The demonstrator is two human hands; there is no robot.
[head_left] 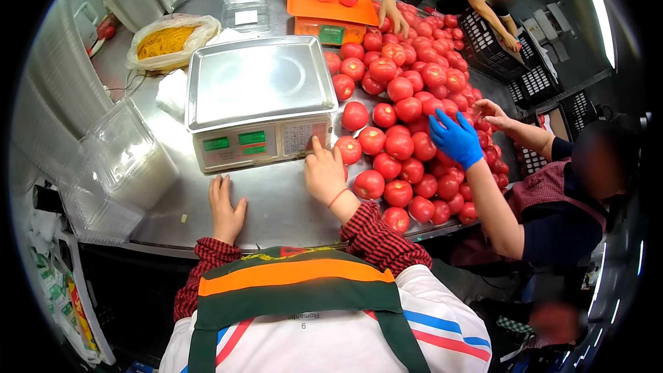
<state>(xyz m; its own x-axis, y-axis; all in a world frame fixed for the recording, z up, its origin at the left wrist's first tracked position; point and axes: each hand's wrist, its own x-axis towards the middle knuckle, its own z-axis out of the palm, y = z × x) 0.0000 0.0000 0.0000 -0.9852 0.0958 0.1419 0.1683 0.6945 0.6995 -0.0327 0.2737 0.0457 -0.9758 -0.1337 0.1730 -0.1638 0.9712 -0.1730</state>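
A silver weighing scale [261, 83] with a bare metal pan stands in front of me. Its front panel carries green displays [239, 142] and a keypad [304, 137]. My right hand [324, 174] reaches up to that keypad, the index finger stretched out onto the keys and nothing in its grasp. On the steel table [276, 197], just below the scale's front edge, my left hand [225, 208] rests with its fingers apart and holds nothing. A large heap of red tomatoes [400, 145] lies to the right of the scale, its nearest ones close to my right hand.
Clear plastic boxes [131, 159] are stacked at left, near a bag of yellow rubber bands [166, 43]. At the far side another person's hands are at tomatoes and an orange scale [304, 1]. A blue-gloved hand [457, 139] reaches in from the right, near black crates [487, 45].
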